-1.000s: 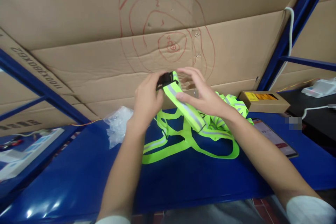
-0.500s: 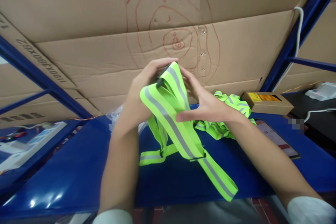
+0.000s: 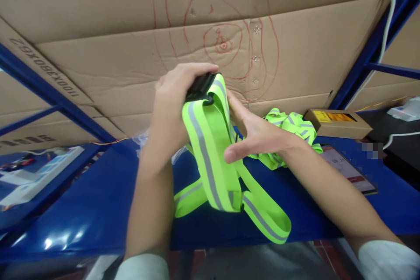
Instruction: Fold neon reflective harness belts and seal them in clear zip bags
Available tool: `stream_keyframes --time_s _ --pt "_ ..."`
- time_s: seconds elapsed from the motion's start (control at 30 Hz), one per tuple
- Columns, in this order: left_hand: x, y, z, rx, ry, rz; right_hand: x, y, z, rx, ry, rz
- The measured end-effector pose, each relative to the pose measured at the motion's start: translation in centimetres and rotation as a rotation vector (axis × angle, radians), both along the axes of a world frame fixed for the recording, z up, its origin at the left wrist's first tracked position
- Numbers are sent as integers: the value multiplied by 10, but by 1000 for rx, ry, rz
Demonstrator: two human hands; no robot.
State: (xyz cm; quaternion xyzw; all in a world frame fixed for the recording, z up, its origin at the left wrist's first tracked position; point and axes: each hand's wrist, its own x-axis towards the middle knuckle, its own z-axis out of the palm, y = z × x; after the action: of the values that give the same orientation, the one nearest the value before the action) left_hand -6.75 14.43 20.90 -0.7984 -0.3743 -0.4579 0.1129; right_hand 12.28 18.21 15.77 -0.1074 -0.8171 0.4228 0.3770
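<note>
yellow-green strap [image 3: 211,157] hangs in loops above the blue desk [image 3: 92,201]. the right hand [image 3: 254,133] curves wide round its folds, thumb in front, how firmly i cannot tell; the left hand [image 3: 172,92] grips the black buckle [image 3: 200,86]. if folds slip past that thumb, loops could twist or tangle. beyond sits a heap of similar straps [image 3: 292,127].

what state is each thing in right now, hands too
black buckle, gripped, fastening unclear
held strap, looped, hanging
left hand, closed around black buckle
right hand, thumb on held strap
strap heap, tangled
clear plastic, crumpled, partly hidden
box, lying flat
tablet, face up, screen lit
</note>
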Motion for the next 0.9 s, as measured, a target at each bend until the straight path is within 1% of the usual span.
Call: stream_keyframes --time_s 0.07,0.1,0.17,0.27,0.37,0.47,0.6,0.73,0.83,0.9 --pt "0 1 -2 21 56 57 -4 -3 1 20 -20 -17" --pt "0 2 -2 15 74 56 -6 -4 1 24 -20 -29" --pt "-2 3 -3 -21 103 2 -10 -1 -3 7 4 -63" --pt "-9 6 -2 -122 167 -137 -16 7 -13 -13 71 -87" --pt "-17 9 -1 -223 242 -247 -17 13 -20 53 76 -116" --pt "-25 12 -1 -294 267 -292 -15 18 -23 112 59 -161" --pt "-39 13 -1 -391 336 -308 -12 23 -24 161 30 -130" --pt "-49 10 0 -477 250 -309 -12 23 -23 181 14 -86" --pt "-52 9 1 -462 198 -291 -11 21 -21 177 15 -58" --pt "-51 8 1 -454 169 -293 -11 21 -21 140 -2 -46"
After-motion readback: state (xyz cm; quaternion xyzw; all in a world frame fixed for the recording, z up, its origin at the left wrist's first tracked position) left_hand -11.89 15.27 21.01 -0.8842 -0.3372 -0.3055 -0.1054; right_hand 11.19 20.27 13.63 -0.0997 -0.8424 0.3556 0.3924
